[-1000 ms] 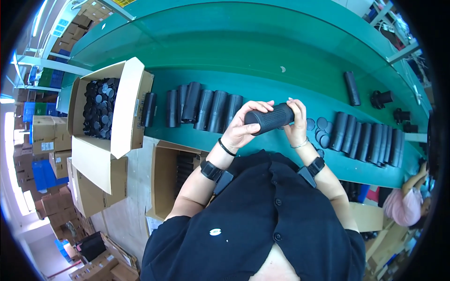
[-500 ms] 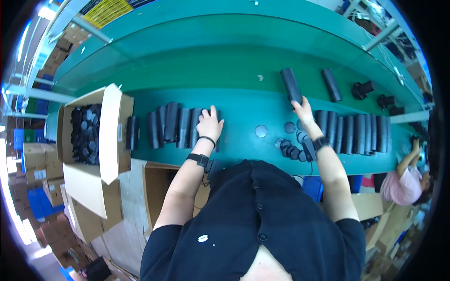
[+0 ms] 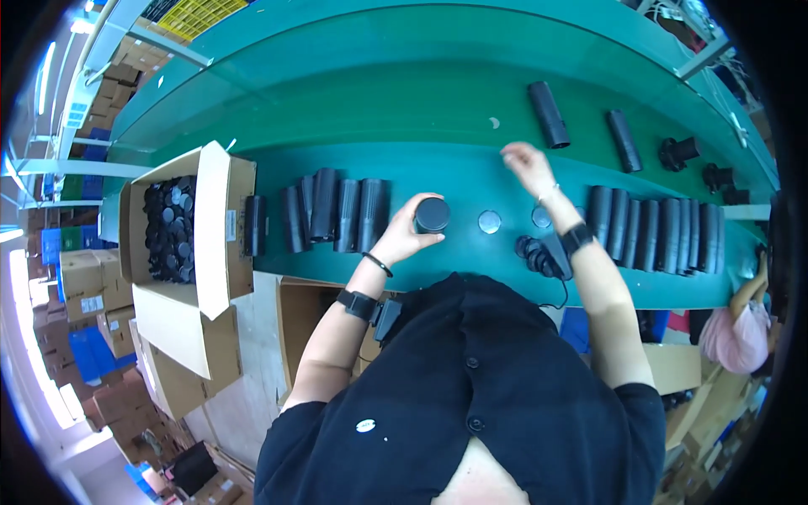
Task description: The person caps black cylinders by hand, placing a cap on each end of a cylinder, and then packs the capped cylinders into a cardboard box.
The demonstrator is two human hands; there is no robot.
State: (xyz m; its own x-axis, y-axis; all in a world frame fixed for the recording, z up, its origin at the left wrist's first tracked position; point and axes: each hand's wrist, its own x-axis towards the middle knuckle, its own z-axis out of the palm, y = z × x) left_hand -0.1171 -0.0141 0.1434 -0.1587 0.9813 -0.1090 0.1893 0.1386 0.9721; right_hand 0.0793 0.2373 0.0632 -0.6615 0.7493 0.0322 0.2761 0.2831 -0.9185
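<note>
My left hand (image 3: 402,237) is wrapped round a black tube (image 3: 433,215) with its round end turned up toward me. The rest of that tube is hidden behind the end. My right hand (image 3: 531,169) hangs over the bench with loosely curled fingers and nothing visible in them. Just beyond it a black tube (image 3: 549,115) lies apart from the fingers. Between my hands a pale shiny disc (image 3: 490,222) lies on the green bench. Several dark discs (image 3: 539,257) lie in a cluster near my right wrist, beside another disc (image 3: 541,217).
Several ribbed black tubes (image 3: 347,215) lie left of my left hand. A longer row of tubes (image 3: 650,233) is at right. An open carton (image 3: 217,227) holds many dark discs. Another tube (image 3: 624,141) and black flanged fittings (image 3: 678,153) lie far right; a person (image 3: 736,337) works beyond.
My left hand has lifted a tube from the left group and brought it rightward, end up. My right hand has let go of its tube, which now lies on the bench.
</note>
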